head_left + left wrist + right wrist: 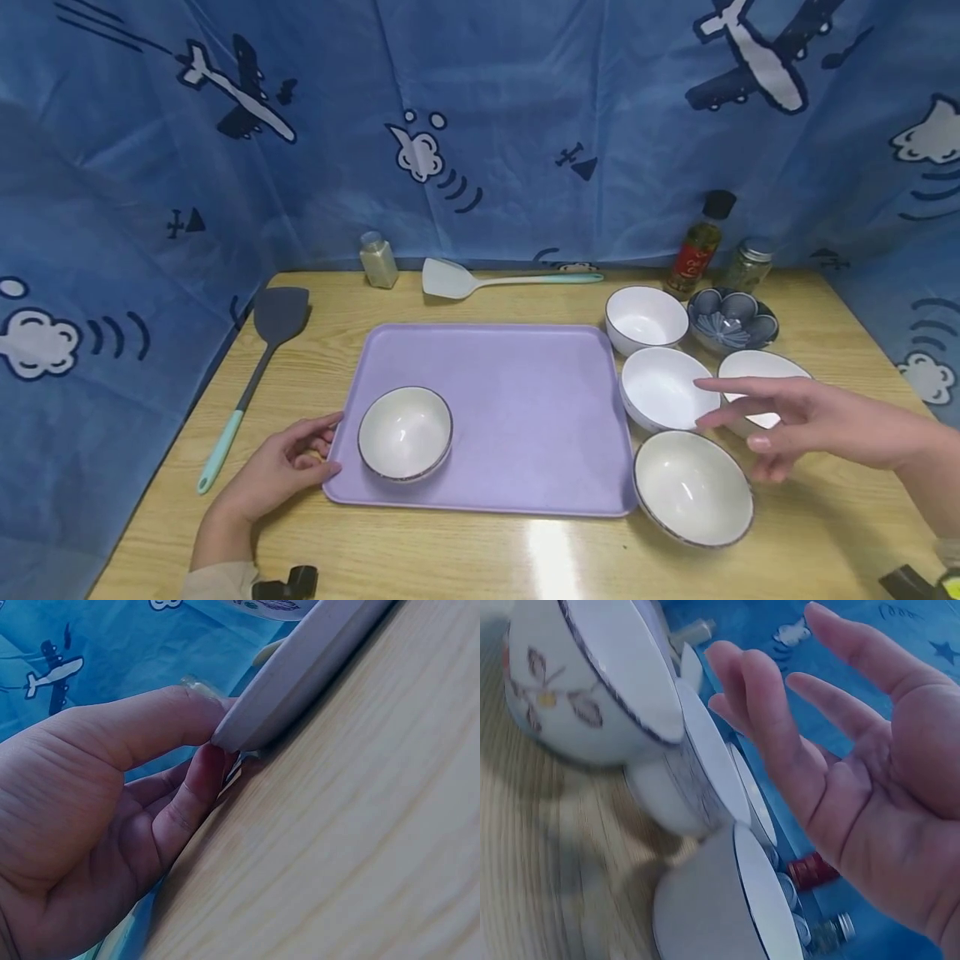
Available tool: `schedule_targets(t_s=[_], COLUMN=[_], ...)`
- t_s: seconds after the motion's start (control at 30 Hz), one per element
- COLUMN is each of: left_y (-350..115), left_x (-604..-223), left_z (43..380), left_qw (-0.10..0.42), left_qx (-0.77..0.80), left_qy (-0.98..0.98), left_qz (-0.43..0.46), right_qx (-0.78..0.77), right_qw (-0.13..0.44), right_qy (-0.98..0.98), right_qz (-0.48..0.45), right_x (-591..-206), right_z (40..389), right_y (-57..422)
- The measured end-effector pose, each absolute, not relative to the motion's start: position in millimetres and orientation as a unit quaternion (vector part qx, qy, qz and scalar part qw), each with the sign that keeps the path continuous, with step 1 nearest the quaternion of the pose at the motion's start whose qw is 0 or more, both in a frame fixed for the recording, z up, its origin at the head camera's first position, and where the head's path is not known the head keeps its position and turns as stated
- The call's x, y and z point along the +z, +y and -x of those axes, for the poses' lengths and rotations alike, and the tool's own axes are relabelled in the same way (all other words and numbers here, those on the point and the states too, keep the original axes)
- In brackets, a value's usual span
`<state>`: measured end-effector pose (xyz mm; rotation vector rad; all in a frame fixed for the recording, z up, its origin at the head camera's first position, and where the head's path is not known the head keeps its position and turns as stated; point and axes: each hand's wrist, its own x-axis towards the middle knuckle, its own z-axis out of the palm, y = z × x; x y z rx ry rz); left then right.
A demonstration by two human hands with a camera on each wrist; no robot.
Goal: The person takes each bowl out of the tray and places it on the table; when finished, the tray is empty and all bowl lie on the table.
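My left hand [282,463] pinches the left rim of a lilac tray [517,400]; in the left wrist view the thumb lies over the tray edge [277,690] and a finger sits below it. A white bowl with a dark rim [406,434] stands on the tray's left part. My right hand [806,421] hovers with loosely spread fingers over the bowls at the right, holding nothing. Nearest to it are a dark-rimmed bowl with a flower pattern [693,490], a white bowl [666,389] and another white bowl [759,367] partly hidden behind the hand.
Farther back stand a white bowl [647,318], a dark blue patterned bowl [733,321], a red-labelled bottle [693,257] and a lidded jar [748,263]. A white spatula [450,279] and a small shaker jar [378,261] lie behind the tray; a grey turner [279,317] lies left.
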<state>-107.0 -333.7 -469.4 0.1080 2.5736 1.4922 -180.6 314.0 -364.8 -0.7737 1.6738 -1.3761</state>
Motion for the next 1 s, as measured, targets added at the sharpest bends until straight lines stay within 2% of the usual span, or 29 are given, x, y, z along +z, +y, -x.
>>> schedule_targets(t_s=[0.17,0.5,1.0], left_y=[-332,-332,-331], left_x=[-468,-465,-464], left_z=[107,105,104], left_qw=[0.087,0.085,0.088], left_qx=[0.499,0.501,0.495], left_qy=[0.861,0.861,0.864], left_qz=[-0.032,-0.031,-0.030], right_qx=[-0.535,-0.502,-0.524], right_qw=[0.414,0.429,0.458], right_qy=[0.663,0.707,0.686], right_qz=[0.320,0.253,0.213], right_x=[-361,-371,-378], right_z=[189,202,210], right_y=[286,204,104])
